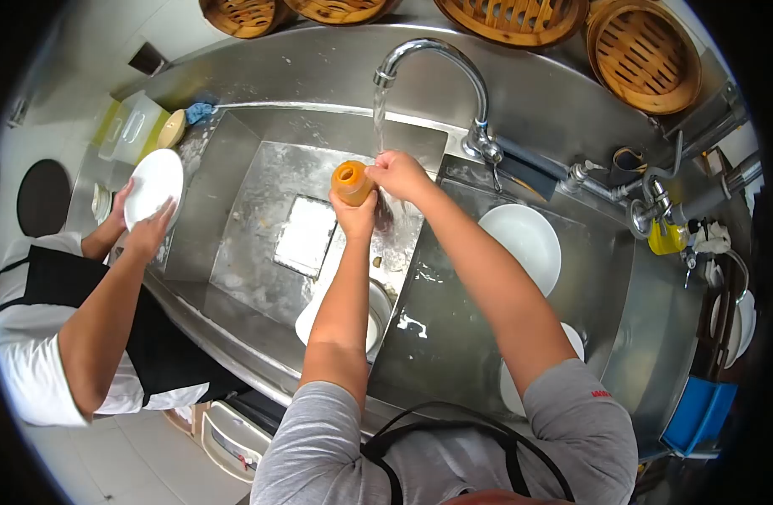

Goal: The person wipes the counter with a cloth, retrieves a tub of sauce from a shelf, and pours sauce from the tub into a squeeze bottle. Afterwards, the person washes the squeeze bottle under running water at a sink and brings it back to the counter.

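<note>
My left hand [357,215] is wrapped round an orange-brown bottle [345,187], holding it over the left sink basin [260,181] with its open mouth facing up. Close to the bottle's right side, my right hand [401,175] is closed, its fingertips pinched near the rim. Whether something small sits in that pinch I cannot make out. Water runs from the curved tap [441,49] down to the fingers of my right hand. Below my left forearm, white dishes [376,316] lie partly hidden in the basin.
To the left, a person in a black apron [92,286] holds a white plate [154,189]. The right basin holds a large white bowl [521,244] in water. Bamboo steamers [643,55] line the back ledge. A clear plastic container [134,126] stands at the left end.
</note>
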